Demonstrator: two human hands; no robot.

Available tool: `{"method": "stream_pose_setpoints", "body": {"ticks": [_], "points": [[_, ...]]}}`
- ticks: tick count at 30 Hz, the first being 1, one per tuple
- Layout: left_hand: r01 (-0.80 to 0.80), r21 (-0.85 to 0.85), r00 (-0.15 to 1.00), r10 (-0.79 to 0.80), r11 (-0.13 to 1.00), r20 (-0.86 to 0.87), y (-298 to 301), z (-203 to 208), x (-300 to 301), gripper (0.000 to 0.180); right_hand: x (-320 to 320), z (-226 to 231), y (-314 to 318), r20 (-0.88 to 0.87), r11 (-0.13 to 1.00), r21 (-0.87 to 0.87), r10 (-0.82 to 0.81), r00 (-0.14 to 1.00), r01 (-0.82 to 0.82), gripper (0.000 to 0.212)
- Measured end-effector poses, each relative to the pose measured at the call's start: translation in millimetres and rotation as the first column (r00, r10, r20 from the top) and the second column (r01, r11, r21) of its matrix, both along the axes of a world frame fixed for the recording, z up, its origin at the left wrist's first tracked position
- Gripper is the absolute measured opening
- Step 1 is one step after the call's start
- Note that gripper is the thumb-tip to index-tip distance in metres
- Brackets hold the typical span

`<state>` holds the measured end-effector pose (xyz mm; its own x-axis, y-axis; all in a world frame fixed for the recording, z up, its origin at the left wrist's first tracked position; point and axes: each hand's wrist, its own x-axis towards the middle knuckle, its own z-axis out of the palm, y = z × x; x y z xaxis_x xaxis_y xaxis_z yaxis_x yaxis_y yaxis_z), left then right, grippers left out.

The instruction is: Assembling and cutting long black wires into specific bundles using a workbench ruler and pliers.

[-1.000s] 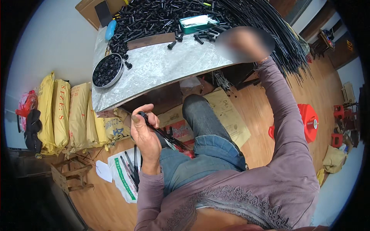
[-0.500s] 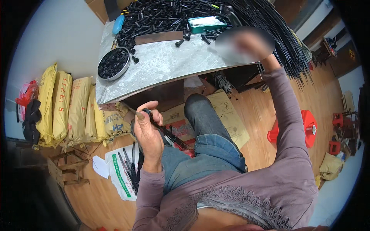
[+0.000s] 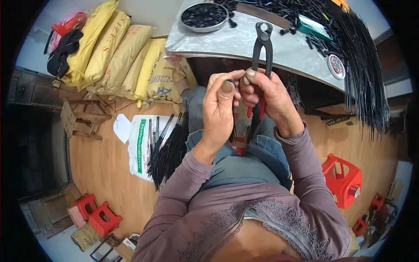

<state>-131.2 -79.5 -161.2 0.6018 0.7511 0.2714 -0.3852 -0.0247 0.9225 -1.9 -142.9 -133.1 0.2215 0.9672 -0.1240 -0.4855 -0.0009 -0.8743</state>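
Note:
End-cutting pincers with a dark head and red handle ends point up from my right hand, which is closed round their handles. The pincers' jaws face away from me, toward the table. Close beside it, my left hand pinches a small black part between thumb and fingers. Thin black rods hang beneath the left hand, mostly hidden. The fingertips of both hands nearly meet over my lap; whether they touch is hard to tell.
A grey-topped table ahead carries a round tin of small black parts, a flat bar, a green box and a small round dish. Long black rods overhang its right side. Yellow sacks and red stools stand around.
My right hand has come from the table's right side to beside my left hand, and the pincers now show in it. The view has shifted; the left hand keeps its black part.

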Motion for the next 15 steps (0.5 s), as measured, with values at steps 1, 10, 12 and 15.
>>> {"method": "stream_pose_setpoints", "body": {"ticks": [1,10,12,15], "points": [[-0.009,0.002,1.000,0.009,1.000,0.004,-1,0,-4,0.047,-5,0,2,0.004,1.000,0.002,0.009,1.000,-0.009,0.026],[-0.128,0.031,0.992,0.129,0.991,-0.018,-3,2,-13,0.049,-28,-5,14,0.062,0.983,-0.007,-0.185,0.981,0.186,0.021],[-0.117,0.033,0.993,0.118,0.993,-0.020,-2,3,-14,0.050,-28,-6,14,-0.014,0.982,0.028,-0.186,0.982,0.187,0.019],[-0.116,0.035,0.993,0.117,0.993,-0.025,-2,2,-14,0.051,-26,-11,14,-0.021,0.985,0.039,-0.170,0.985,0.171,0.018]]}}
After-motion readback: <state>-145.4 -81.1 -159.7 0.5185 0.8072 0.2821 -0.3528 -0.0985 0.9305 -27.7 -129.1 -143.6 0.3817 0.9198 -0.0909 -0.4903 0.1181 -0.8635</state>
